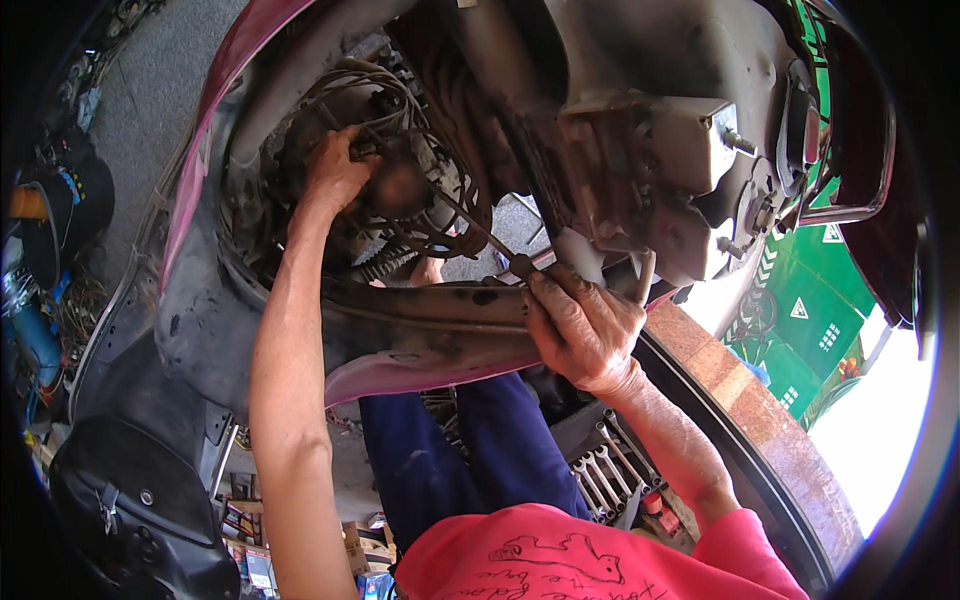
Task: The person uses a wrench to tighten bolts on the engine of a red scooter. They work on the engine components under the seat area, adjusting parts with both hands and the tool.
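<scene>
My left hand (336, 171) reaches into the opened body of a scooter, among dark cables (367, 75) and grimy mechanical parts. Its thumb and forefinger point towards a round, blurred part (397, 187); whether the fingers grip anything is hidden. My right hand (585, 322) is closed around the dark handle of a screwdriver (480, 226). The thin metal shaft runs up and left into the cavity, towards the round part, where its tip cannot be made out. Beneath the right wrist passes the pink-edged body panel (435, 379).
Several combination wrenches (607, 472) lie low on the right, near a red-capped container (660, 514). A black case (135, 495) with keys in its lock sits lower left. Two threaded studs (739, 142) stick out of the scooter's underside. A stone ledge (742, 405) borders the right.
</scene>
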`<state>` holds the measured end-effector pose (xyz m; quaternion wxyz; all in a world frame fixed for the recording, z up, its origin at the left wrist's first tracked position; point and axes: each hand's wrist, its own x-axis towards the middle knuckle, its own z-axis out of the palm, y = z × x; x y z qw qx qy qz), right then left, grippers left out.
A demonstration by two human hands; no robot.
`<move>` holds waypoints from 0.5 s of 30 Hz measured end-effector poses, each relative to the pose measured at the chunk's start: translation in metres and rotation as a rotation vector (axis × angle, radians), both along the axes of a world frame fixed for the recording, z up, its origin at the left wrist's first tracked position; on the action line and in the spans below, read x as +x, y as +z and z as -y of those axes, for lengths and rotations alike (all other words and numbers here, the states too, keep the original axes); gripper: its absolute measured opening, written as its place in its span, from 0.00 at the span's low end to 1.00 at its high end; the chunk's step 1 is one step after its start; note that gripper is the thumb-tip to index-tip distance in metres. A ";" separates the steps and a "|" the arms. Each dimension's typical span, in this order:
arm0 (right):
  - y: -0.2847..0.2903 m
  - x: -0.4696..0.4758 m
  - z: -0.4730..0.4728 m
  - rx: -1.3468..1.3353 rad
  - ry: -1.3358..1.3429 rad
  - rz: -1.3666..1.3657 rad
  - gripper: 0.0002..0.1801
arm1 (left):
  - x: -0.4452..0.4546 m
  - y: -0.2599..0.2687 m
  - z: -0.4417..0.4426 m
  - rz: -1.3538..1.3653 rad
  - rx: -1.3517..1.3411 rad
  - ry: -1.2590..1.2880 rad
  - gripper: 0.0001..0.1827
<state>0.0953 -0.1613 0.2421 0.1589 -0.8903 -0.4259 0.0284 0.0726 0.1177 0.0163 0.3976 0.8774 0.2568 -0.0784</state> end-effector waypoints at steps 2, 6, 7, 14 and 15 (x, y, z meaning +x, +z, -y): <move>0.000 0.000 -0.001 -0.012 -0.002 0.013 0.19 | -0.002 0.002 -0.001 -0.017 -0.112 0.085 0.22; 0.010 0.005 -0.008 -0.038 0.002 0.037 0.15 | -0.029 0.024 0.002 -0.032 -0.137 0.273 0.16; 0.008 0.004 -0.007 -0.029 0.010 0.050 0.17 | -0.044 0.022 0.001 -0.032 -0.089 0.290 0.14; 0.002 0.003 -0.001 0.005 0.006 0.046 0.19 | -0.090 0.035 0.040 -0.602 -0.283 -0.414 0.16; 0.002 0.002 -0.001 0.006 0.000 0.038 0.19 | -0.097 0.019 0.046 -0.591 -0.309 -0.419 0.17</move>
